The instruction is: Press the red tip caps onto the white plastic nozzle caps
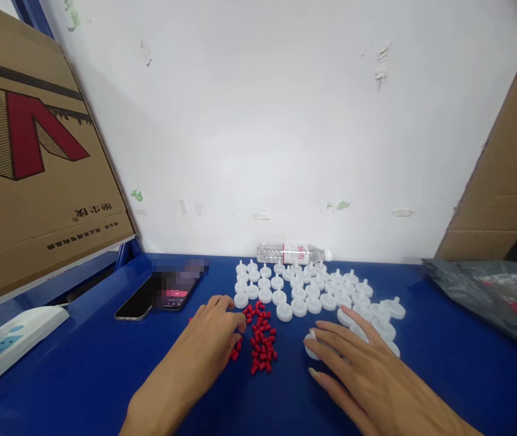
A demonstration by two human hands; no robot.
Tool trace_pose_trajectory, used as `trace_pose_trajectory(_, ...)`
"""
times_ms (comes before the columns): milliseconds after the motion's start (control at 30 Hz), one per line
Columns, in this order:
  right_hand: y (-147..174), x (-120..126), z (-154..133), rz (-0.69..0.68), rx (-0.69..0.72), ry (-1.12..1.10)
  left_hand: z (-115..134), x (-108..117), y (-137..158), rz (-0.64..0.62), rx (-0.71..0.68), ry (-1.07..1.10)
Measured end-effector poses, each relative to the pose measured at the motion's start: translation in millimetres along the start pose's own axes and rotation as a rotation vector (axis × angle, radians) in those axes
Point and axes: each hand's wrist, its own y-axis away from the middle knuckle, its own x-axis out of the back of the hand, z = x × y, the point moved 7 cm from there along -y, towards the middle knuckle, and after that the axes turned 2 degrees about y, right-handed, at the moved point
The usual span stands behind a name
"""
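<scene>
My left hand (213, 333) is over the left part of a pile of small red caps (264, 339), its fingers curled inward. Whatever they may hold is hidden, and a few red caps show beside the thumb. My right hand (361, 363) lies palm down with its fingers spread. Its fingertips touch a white round cap with a nozzle (310, 346) and partly cover it. Beyond both hands, many similar white nozzle caps (299, 307) stand in loose rows, nozzles up. Some at the right are partly behind my right fingers.
A clear plastic bottle (292, 253) lies along the wall. Two phones (135, 301) rest at the left, near a white power strip (6, 345). A large cardboard box (36, 200) stands at the left. A grey plastic bag (480, 297) with red pieces is at the right.
</scene>
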Motion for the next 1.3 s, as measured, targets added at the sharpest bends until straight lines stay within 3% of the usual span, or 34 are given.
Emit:
trace_pose_trajectory(200, -1, 0, 0, -0.004, 0.006, -0.007, 3, 2, 4, 0.052, -0.004, 0.025)
trace_pose_trajectory(533, -1, 1, -2, 0.004, 0.008, -0.026, 5, 1, 3, 0.003, 0.025, -0.006)
trace_pose_trajectory(833, -4, 8, -2, 0.068, -0.018, -0.069, 10, 10, 4, 0.163, -0.088, -0.025)
trace_pose_trajectory(1000, -6, 22, -2, 0.146, -0.086, -0.157, 22, 22, 12, 0.226, -0.148, 0.129)
trace_pose_trajectory(1167, 1, 10, -3, 0.065, -0.116, -0.239, 43, 26, 23, 0.179, -0.280, 0.378)
trace_pose_trajectory(1300, 10, -3, 1, 0.009, -0.137, -0.332, 53, 30, 29, 0.181, -0.362, 0.459)
